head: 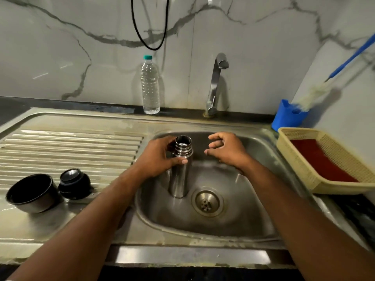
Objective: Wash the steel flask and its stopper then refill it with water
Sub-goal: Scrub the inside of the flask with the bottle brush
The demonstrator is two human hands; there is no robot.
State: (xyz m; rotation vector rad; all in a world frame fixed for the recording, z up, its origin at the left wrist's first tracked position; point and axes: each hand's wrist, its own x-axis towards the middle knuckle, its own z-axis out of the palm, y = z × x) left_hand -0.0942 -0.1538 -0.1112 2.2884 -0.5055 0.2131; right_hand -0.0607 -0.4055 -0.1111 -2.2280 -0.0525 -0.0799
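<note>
The steel flask (180, 175) stands upright in the sink basin (233, 220), its threaded mouth uncovered. My left hand (157, 157) grips it just under the neck. My right hand (225, 150) hovers to the right of the flask's mouth with loosely curled fingers, holding nothing and not touching the flask. The black stopper (74, 184) sits on the ribbed drainboard (67, 147) at the left. Beside it lies the flask's cup lid (32, 193), steel outside and black inside, its opening tilted upward.
The tap (217, 82) stands behind the basin, with no water running. A clear plastic water bottle (150, 86) stands against the marble wall. At the right are a blue holder (288, 116) with a bottle brush (316, 92) and a beige basket (300, 159) holding a red cloth.
</note>
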